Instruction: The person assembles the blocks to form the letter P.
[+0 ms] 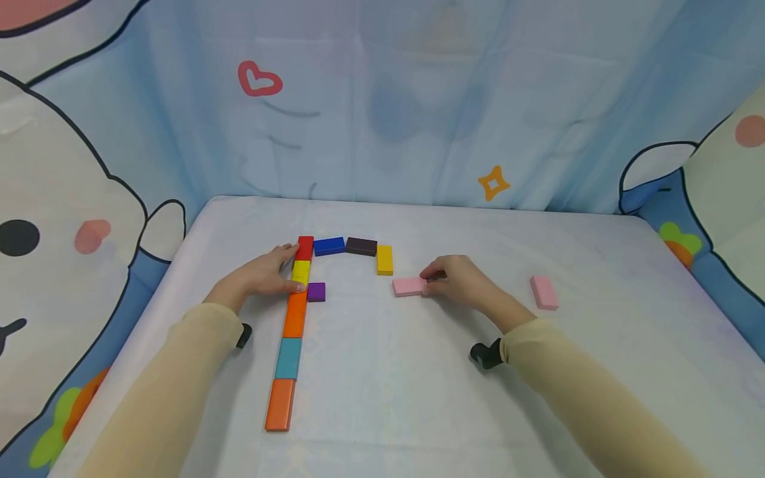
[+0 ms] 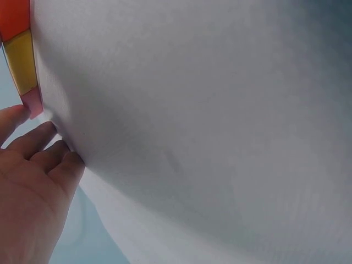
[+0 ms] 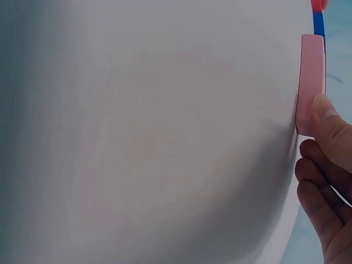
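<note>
My left hand (image 1: 259,273) rests beside a column of blocks, its thumb at the yellow block (image 1: 301,271) and its fingers by the red block (image 1: 305,248). Below these in the column lie an orange block (image 1: 295,315), a teal block (image 1: 289,358) and another orange block (image 1: 279,405). A small purple block (image 1: 317,292) sits against the column's right side. Between thumb and fingers, my right hand (image 1: 457,282) pinches the right end of a pink block (image 1: 408,287). The right wrist view shows the thumb on that pink block (image 3: 312,66).
From the red block a row runs right: a blue block (image 1: 329,246), a dark block (image 1: 361,246), then an amber block (image 1: 384,260) turned downward. A second pink block (image 1: 544,293) lies farther right on the white table (image 1: 394,385). A patterned blue curtain (image 1: 406,133) hangs behind.
</note>
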`<control>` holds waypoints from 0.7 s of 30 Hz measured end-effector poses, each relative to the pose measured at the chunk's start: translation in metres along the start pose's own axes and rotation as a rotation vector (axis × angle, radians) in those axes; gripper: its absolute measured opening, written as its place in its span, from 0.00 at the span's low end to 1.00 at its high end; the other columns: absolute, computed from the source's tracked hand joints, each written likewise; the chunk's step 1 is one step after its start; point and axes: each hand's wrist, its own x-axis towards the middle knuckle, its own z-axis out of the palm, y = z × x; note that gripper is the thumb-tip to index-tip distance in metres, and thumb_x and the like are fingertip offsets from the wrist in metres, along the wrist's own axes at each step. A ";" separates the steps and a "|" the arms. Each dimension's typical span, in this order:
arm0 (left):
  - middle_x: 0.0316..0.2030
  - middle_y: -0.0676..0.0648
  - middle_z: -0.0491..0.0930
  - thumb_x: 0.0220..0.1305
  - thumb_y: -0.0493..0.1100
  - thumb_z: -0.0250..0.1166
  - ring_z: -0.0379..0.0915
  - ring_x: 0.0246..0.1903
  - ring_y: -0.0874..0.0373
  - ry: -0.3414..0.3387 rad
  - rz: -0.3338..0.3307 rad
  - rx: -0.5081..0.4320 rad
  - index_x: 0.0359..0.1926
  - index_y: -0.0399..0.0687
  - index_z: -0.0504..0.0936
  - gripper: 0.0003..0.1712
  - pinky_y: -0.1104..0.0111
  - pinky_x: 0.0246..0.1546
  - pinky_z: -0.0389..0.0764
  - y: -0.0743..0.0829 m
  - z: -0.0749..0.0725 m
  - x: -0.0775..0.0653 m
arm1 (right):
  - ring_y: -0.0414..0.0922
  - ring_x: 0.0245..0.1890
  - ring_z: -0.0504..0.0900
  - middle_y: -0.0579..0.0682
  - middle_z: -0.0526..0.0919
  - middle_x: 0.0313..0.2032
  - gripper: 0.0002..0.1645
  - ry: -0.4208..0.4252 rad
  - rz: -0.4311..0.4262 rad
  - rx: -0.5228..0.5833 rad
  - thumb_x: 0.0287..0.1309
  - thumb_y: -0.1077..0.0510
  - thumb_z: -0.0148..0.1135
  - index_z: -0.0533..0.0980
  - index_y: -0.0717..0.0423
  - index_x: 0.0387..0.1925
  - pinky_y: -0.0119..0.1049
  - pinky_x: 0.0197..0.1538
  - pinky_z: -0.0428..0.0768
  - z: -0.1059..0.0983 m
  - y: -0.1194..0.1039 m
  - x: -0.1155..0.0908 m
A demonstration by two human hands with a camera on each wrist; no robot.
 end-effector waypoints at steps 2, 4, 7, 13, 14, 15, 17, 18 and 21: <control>0.82 0.36 0.41 0.66 0.54 0.68 0.37 0.81 0.36 0.000 -0.001 -0.001 0.83 0.49 0.44 0.56 0.38 0.77 0.52 0.000 0.000 -0.001 | 0.53 0.53 0.81 0.57 0.87 0.51 0.21 -0.003 -0.002 0.013 0.62 0.59 0.72 0.83 0.61 0.55 0.49 0.63 0.81 0.004 -0.006 0.002; 0.82 0.36 0.41 0.66 0.54 0.68 0.37 0.81 0.36 -0.001 -0.004 -0.002 0.83 0.49 0.44 0.56 0.38 0.77 0.53 -0.001 0.000 -0.001 | 0.53 0.53 0.81 0.57 0.87 0.51 0.21 -0.008 -0.003 0.024 0.61 0.59 0.72 0.83 0.61 0.55 0.48 0.63 0.82 0.008 -0.012 0.004; 0.82 0.36 0.42 0.66 0.54 0.68 0.38 0.81 0.36 -0.004 -0.005 -0.002 0.83 0.49 0.44 0.56 0.38 0.76 0.53 -0.002 0.001 -0.002 | 0.52 0.51 0.81 0.56 0.87 0.51 0.21 -0.017 -0.010 0.037 0.61 0.58 0.72 0.83 0.60 0.55 0.47 0.62 0.82 0.013 -0.020 0.007; 0.82 0.36 0.41 0.66 0.54 0.68 0.38 0.81 0.36 -0.006 -0.005 -0.007 0.83 0.50 0.44 0.56 0.38 0.76 0.53 -0.003 0.001 -0.001 | 0.50 0.49 0.81 0.55 0.87 0.49 0.19 -0.025 -0.033 0.048 0.61 0.58 0.73 0.84 0.60 0.53 0.45 0.60 0.83 0.021 -0.037 0.011; 0.82 0.36 0.41 0.66 0.54 0.68 0.38 0.81 0.36 -0.005 -0.006 -0.008 0.83 0.50 0.44 0.56 0.38 0.76 0.53 -0.003 0.001 -0.001 | 0.49 0.49 0.81 0.55 0.87 0.48 0.19 -0.025 -0.034 0.047 0.61 0.58 0.73 0.84 0.60 0.52 0.44 0.60 0.83 0.022 -0.040 0.012; 0.82 0.36 0.41 0.66 0.54 0.68 0.38 0.81 0.36 -0.005 -0.006 -0.008 0.83 0.50 0.44 0.55 0.38 0.77 0.53 -0.002 0.001 -0.001 | 0.49 0.48 0.81 0.55 0.87 0.48 0.19 -0.024 -0.036 0.046 0.61 0.57 0.73 0.84 0.60 0.52 0.44 0.60 0.83 0.023 -0.042 0.012; 0.82 0.36 0.41 0.66 0.54 0.68 0.38 0.81 0.36 -0.004 -0.005 -0.010 0.83 0.50 0.44 0.56 0.38 0.77 0.53 -0.002 0.001 -0.001 | 0.49 0.49 0.81 0.55 0.87 0.49 0.19 -0.022 -0.038 0.042 0.60 0.57 0.73 0.85 0.60 0.52 0.44 0.60 0.83 0.024 -0.047 0.014; 0.82 0.36 0.41 0.66 0.54 0.68 0.38 0.81 0.36 -0.003 -0.005 -0.012 0.83 0.50 0.44 0.56 0.38 0.77 0.52 -0.002 0.001 -0.001 | 0.49 0.49 0.81 0.55 0.87 0.49 0.19 -0.021 -0.040 0.040 0.60 0.57 0.73 0.85 0.60 0.52 0.44 0.61 0.82 0.025 -0.049 0.014; 0.82 0.36 0.41 0.66 0.54 0.68 0.37 0.81 0.36 -0.002 -0.004 -0.011 0.83 0.49 0.44 0.56 0.38 0.77 0.52 -0.001 0.000 -0.002 | 0.49 0.48 0.81 0.54 0.88 0.48 0.20 -0.022 -0.046 0.041 0.60 0.56 0.73 0.85 0.59 0.53 0.44 0.61 0.82 0.028 -0.056 0.017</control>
